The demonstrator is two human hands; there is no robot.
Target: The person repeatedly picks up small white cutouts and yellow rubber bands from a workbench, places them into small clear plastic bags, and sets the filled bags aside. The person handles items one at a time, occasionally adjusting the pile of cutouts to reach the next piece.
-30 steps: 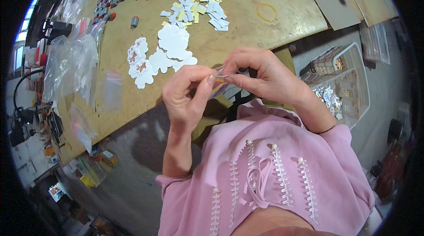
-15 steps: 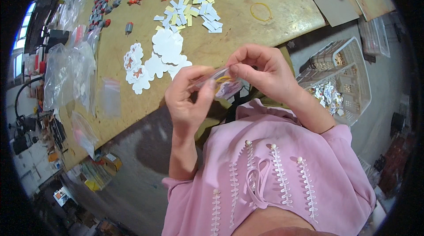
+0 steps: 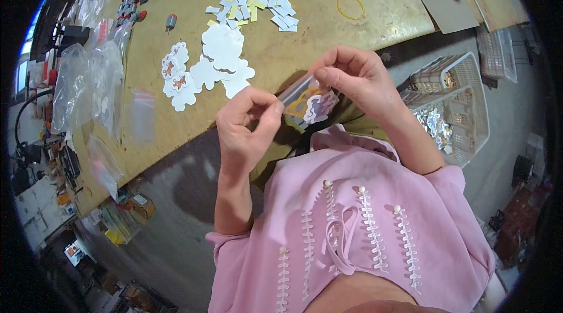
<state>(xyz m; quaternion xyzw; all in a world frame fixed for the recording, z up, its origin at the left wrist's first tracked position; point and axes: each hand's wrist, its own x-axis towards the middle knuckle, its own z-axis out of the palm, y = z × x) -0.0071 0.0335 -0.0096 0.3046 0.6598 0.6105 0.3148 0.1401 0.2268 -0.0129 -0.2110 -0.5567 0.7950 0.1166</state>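
Note:
A small clear plastic bag [image 3: 298, 91] is stretched between my two hands, just off the table's near edge. Inside it show a yellow rubber band [image 3: 297, 105] and a white-edged cutout with a purple figure [image 3: 319, 108]. My left hand [image 3: 246, 125] pinches the bag's left corner between thumb and forefinger. With thumb and fingertips, my right hand [image 3: 355, 81] grips the upper right corner. On the table beyond lie blank white cloud-shaped cutouts [image 3: 223, 49] and, left of them, cutouts with brown figures [image 3: 177, 81].
Small white and yellow strips [image 3: 252, 5] lie scattered farther back. A loose yellow rubber band [image 3: 350, 7] is to their right. Small motors [image 3: 170, 21] and clear bags [image 3: 142, 116] occupy the left. A white plastic basket [image 3: 478, 108] with small pieces stands right of the table.
My hands have moved apart and the bag is now pulled taut, turned so that the rubber band and purple cutout show more fully. The view has shifted slightly.

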